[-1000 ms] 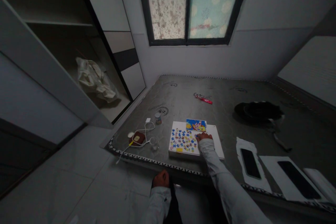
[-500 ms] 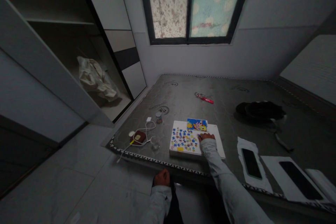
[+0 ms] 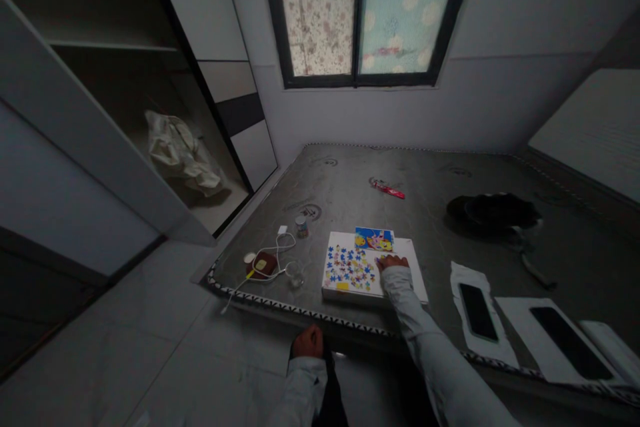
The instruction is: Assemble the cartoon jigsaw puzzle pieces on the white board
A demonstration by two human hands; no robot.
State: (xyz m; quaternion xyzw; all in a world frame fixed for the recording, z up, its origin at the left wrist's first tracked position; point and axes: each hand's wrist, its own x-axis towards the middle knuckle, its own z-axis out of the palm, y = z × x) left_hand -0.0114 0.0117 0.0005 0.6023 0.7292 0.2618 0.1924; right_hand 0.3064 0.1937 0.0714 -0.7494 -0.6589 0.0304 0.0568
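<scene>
On a white box (image 3: 407, 250) lie loose blue and yellow jigsaw pieces (image 3: 347, 267), spread over its left half. A colourful cartoon picture card (image 3: 374, 239) rests at the box's far edge. My right hand (image 3: 393, 262) is over the middle of the box, just right of the pieces, fingers pinched down at a small puzzle piece (image 3: 380, 259) that is mostly hidden by them. Below the mattress edge, my left hand (image 3: 308, 341) is curled into a fist near my leg, with nothing visible in it.
Left of the box are a small jar (image 3: 301, 227), a clear glass (image 3: 295, 273), a white cable (image 3: 285, 247) and a brown item (image 3: 263, 265). To the right lie two phones (image 3: 479, 311) (image 3: 570, 341) and a black cap (image 3: 495, 211). A red packet (image 3: 389, 189) lies farther back.
The view has shifted slightly. Both hands keep nearly the same places, the right one at the box and the left one closed by the leg.
</scene>
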